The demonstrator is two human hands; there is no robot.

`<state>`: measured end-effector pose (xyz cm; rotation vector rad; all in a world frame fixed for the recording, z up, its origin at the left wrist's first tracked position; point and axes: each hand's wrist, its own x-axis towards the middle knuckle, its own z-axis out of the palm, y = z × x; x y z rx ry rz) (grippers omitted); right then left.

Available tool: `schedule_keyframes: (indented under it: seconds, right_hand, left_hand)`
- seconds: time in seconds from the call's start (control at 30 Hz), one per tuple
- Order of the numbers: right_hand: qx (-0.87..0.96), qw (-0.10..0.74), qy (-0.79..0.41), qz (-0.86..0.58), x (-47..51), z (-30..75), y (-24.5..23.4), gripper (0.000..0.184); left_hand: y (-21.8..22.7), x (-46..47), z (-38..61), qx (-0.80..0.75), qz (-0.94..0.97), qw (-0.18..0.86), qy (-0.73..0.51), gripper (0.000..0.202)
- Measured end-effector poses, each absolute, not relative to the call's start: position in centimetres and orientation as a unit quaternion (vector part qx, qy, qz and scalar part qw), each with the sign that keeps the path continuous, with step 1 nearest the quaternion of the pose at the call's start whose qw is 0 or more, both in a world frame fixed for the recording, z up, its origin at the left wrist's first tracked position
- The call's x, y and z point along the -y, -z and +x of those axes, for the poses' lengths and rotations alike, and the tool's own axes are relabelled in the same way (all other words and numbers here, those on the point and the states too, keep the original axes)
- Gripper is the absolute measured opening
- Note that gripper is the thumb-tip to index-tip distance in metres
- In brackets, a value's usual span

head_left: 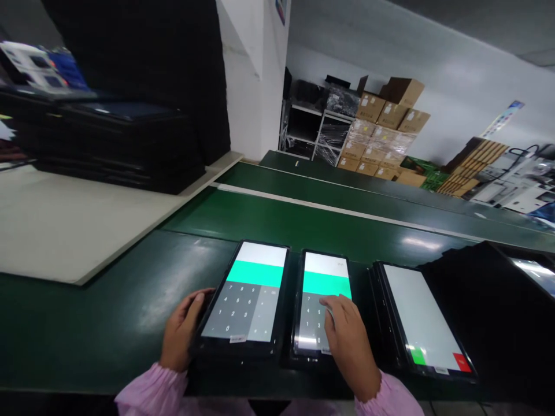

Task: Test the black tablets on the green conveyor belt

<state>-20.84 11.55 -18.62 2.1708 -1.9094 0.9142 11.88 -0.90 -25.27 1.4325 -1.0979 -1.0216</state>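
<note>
Three black tablets lie side by side on the green bench (pixel 108 312). The left tablet (pixel 247 297) and the middle tablet (pixel 323 300) each show a calculator keypad under a green band. The right tablet (pixel 422 320) shows a white screen with a green and a red button at its near end. My left hand (pixel 182 332) curls round the left edge of the left tablet. My right hand (pixel 347 341) lies over the middle tablet's keypad, its fingers pressed to the screen. Pink sleeves cover both wrists.
A tall stack of black trays (pixel 117 138) sits on a pale board (pixel 65 219) at the back left. More dark devices (pixel 511 300) lie at the right. Cardboard boxes (pixel 385 136) and a metal shelf (pixel 318 130) stand against the far wall.
</note>
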Motion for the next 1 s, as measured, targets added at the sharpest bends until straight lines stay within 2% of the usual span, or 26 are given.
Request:
schedule_keyframes:
  seconds: [0.1, 0.23, 0.4, 0.6, 0.77, 1.0]
  right_hand:
    - [0.621, 0.074, -0.285, 0.726, -10.8, -19.8, 18.9, 0.032]
    - [0.589, 0.055, -0.281, 0.756, -10.2, -19.9, 18.8, 0.034]
    - [0.691, 0.093, -0.316, 0.644, -10.3, -23.9, 18.9, 0.028]
    - [0.7, 0.069, -0.303, 0.643, -10.2, -25.4, 19.8, 0.031]
    - [0.719, 0.083, -0.315, 0.614, -10.2, -25.6, 19.9, 0.029]
    - [0.699, 0.032, -0.352, 0.622, -10.2, -25.7, 19.2, 0.031]
  left_hand:
    - [25.5, 0.9, 12.0, 0.448, 0.591, 0.515, 0.43, 0.064]
    - [26.4, 1.1, 12.4, 0.442, 0.585, 0.52, 0.438, 0.062]
    - [26.7, 1.1, 12.6, 0.444, 0.589, 0.508, 0.445, 0.061]
    - [26.5, 1.1, 12.5, 0.43, 0.584, 0.514, 0.458, 0.062]
    - [26.8, 1.3, 12.7, 0.436, 0.584, 0.514, 0.453, 0.06]
    - [27.0, 1.5, 12.5, 0.435, 0.585, 0.512, 0.454, 0.061]
